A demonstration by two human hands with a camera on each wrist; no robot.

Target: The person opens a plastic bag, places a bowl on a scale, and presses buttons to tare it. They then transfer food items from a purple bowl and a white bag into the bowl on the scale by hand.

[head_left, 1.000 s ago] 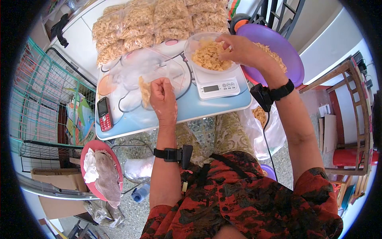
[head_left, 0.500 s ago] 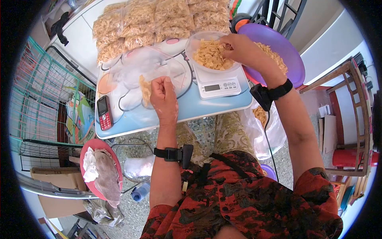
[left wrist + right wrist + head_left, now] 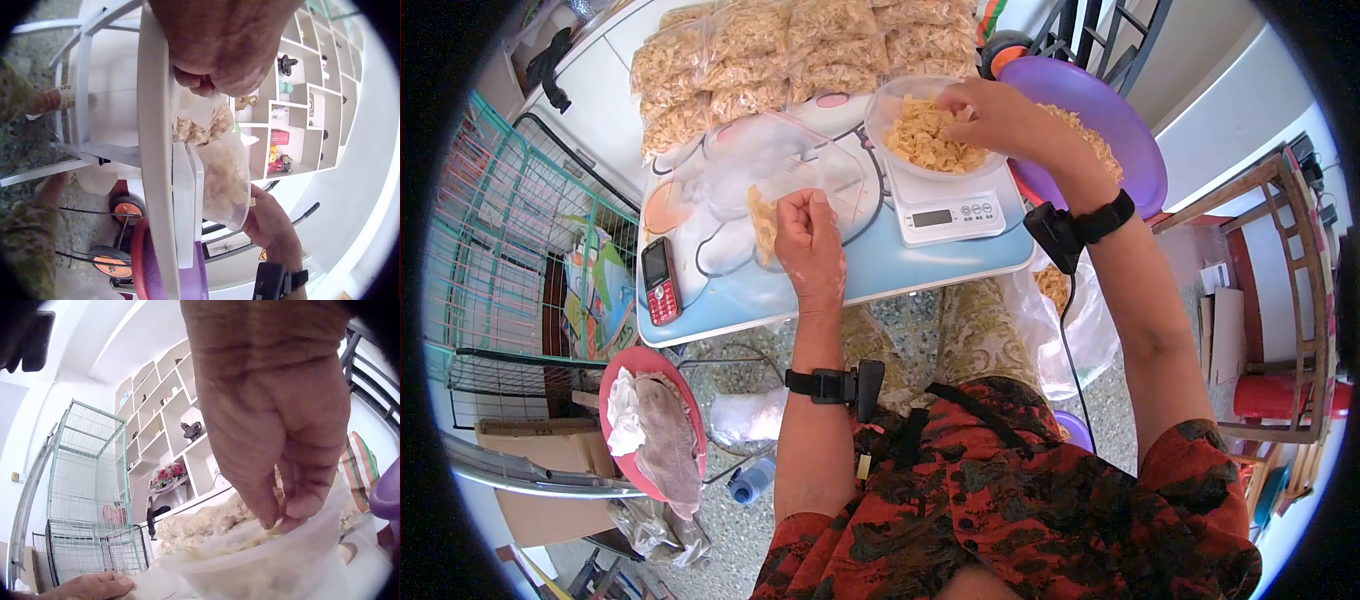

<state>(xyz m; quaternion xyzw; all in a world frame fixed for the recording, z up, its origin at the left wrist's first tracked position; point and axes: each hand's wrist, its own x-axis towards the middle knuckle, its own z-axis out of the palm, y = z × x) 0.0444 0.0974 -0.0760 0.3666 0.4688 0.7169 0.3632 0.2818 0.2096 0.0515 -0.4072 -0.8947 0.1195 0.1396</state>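
Note:
My left hand (image 3: 808, 235) is curled above the table, gripping a few thin, pale yellow flakes (image 3: 761, 226) that stick out on its left side. In the left wrist view its curled fingers (image 3: 201, 84) hide them. Over the clear plastic bowl (image 3: 877, 112) hangs my right hand (image 3: 1005, 120), fingertips down at the flakes inside (image 3: 930, 140). The right wrist view has its thumb and fingers bent together above the rim, with a yellowish bit at the tips. The bowl stands on a white kitchen scale (image 3: 949, 220).
Clear bags packed with flakes (image 3: 750, 55) are stacked at the table's back. A flat clear plastic bag (image 3: 740, 170) lies before them. A red phone (image 3: 662, 283) rests at the left edge. To the right is a purple basin (image 3: 1140, 165) with more flakes; a pink stool (image 3: 615, 430) holds cloths.
My right hand dipped further over the flakes on the bowl's right, then shifted slightly left with thumb and forefinger parting. The left hand has stayed nearly in place, holding its flakes.

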